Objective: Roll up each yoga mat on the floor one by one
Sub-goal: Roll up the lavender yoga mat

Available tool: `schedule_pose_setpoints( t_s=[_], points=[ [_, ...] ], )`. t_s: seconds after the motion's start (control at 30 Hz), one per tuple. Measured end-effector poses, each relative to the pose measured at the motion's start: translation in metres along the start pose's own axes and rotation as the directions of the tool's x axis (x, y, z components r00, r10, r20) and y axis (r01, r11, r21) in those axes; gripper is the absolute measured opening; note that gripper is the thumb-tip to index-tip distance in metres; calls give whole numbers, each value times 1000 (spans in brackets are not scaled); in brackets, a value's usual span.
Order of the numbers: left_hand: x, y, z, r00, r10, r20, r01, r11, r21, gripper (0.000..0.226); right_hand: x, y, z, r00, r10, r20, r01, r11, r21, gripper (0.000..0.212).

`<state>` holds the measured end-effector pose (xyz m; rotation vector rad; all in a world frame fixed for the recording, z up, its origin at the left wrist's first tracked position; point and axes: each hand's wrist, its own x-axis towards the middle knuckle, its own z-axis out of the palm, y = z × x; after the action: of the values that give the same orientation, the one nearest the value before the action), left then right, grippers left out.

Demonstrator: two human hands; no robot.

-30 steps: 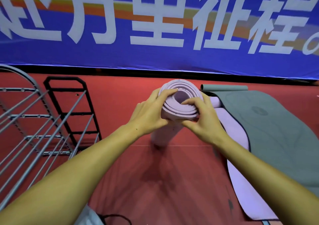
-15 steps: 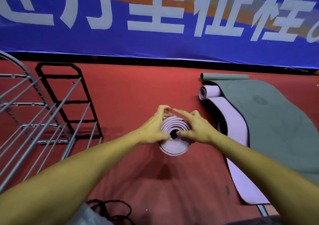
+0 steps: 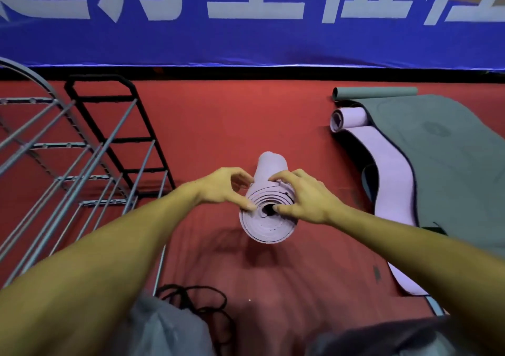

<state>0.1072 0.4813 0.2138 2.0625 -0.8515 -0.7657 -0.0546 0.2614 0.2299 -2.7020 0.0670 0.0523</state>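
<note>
Near to far: left hand (image 3: 222, 189) and right hand (image 3: 306, 197), fingers curled, grasp the top end of a rolled lilac yoga mat (image 3: 266, 211) standing on the red floor (image 3: 218, 126); beyond, a lilac mat (image 3: 382, 159) and grey mat (image 3: 451, 159) lie partly unrolled.

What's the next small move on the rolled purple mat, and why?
Probably press the inner coils flush. The purple roll stands on end on the red floor, both hands on its top: left hand at the rim, right hand by the core. The coils look uneven. Two mats, purple and grey, still lie mostly unrolled.
</note>
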Motion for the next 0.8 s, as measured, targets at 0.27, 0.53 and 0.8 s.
schedule_pose_setpoints(
  t_s=[0.27,0.53,0.8],
  points=[
    [-44,-144,56,879,-437,188,430,899,80,49,-11,5,30,996,-39,78,40,999,-12,70],
    [-42,-258,154,801,-598,33,583,792,181,17,-1,11,30,999,-48,20,48,999,-2,74],
    [-48,-297,173,850,-520,-83,458,650,607,10,-7,14,37,998,-31,59,30,999,20,74]
  ],
)
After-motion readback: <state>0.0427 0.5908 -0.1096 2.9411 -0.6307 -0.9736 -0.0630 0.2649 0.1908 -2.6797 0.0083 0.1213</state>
